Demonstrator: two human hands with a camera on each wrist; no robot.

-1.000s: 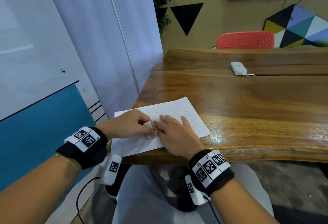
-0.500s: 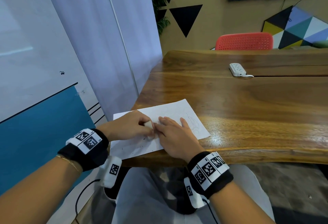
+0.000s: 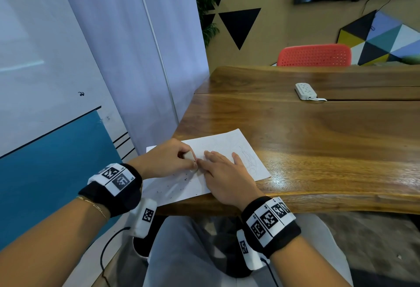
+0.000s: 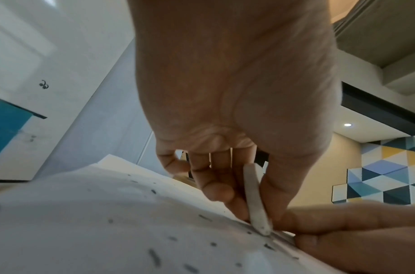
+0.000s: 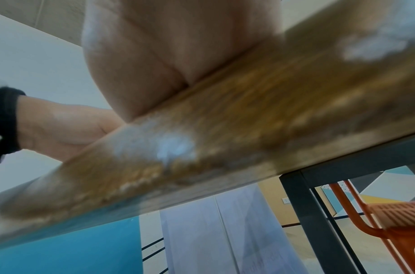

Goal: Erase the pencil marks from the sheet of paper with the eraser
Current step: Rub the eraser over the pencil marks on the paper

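A white sheet of paper (image 3: 227, 148) lies at the near left corner of the wooden table (image 3: 318, 141), with faint pencil lines at its right part and dark eraser crumbs near its front. My left hand (image 3: 168, 161) pinches a white eraser (image 3: 188, 155) between thumb and fingers, its lower end pressed on the sheet (image 4: 84, 222). In the left wrist view the eraser (image 4: 255, 200) stands nearly upright with its tip on the paper. My right hand (image 3: 225, 173) lies flat on the sheet right beside the eraser, fingers straight.
A white power strip (image 3: 305, 91) lies far back on the table. A red chair (image 3: 314, 55) stands behind it. A wall and curtain (image 3: 145, 59) close off the left side. The table's front edge (image 5: 225, 148) runs under my right wrist.
The hands stay together on the sheet with only small shifts; the eraser tip has moved slightly along the paper between my fingers. The head view has drifted a little.
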